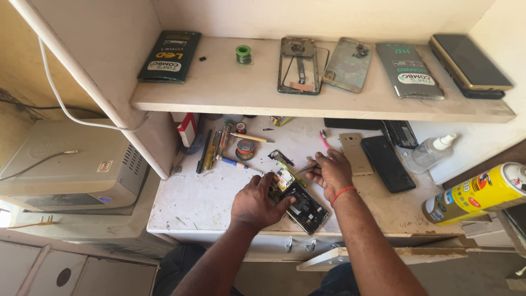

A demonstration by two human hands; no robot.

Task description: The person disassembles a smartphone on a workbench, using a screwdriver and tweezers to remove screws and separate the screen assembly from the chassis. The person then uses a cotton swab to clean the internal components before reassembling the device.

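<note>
An opened phone (304,207) with its back off lies near the front edge of the white worktop (192,203), its circuit board (285,178) exposed. My left hand (256,204) presses on the phone's left side and holds it down. My right hand (331,172), with a red thread at the wrist, grips metal tweezers (304,168) whose tips point at the board. A small black loose part (280,157) lies just beyond the phone.
Screwdrivers (211,149), a tape roll (245,148), a gold phone (355,152), a black phone (387,163), a clear spray bottle (430,152) and a yellow spray can (475,195) sit on the worktop. The shelf (241,93) above holds phone frames, packets and a solder spool (244,53). A grey box (71,164) stands left.
</note>
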